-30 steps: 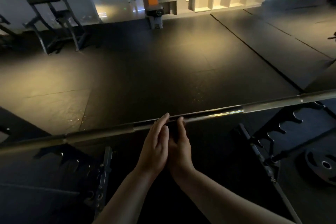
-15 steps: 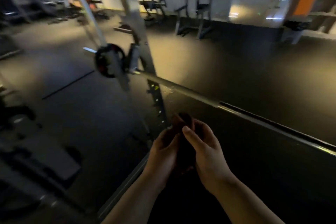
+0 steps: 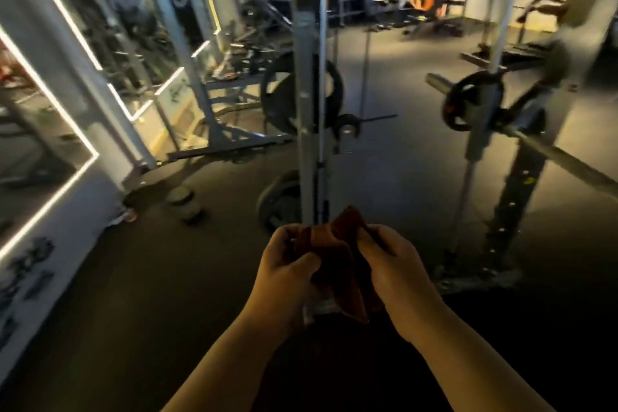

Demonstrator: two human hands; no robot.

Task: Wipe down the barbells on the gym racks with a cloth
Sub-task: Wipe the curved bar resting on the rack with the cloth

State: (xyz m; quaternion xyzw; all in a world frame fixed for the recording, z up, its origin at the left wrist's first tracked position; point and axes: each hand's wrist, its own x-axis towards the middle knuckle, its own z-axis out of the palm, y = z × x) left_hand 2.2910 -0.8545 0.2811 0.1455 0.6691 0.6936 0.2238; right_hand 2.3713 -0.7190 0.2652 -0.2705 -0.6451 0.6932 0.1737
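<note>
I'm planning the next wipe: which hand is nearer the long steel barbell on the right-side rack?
Right. The right hand, gripping the dark reddish-brown cloth, is below and left of the long steel barbell; the left hand grips the cloth farther left.

Rack upright point(image 3: 307, 130) blocks ahead; barbell point(image 3: 565, 157) right.

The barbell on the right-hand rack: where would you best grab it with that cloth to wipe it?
Probably the barbell along its bare shaft, on the near side of the plate and the rack upright. The shaft rests across the rack, thin and round with open space above it, so a hand draped with the cloth could curl over it from above.
</note>
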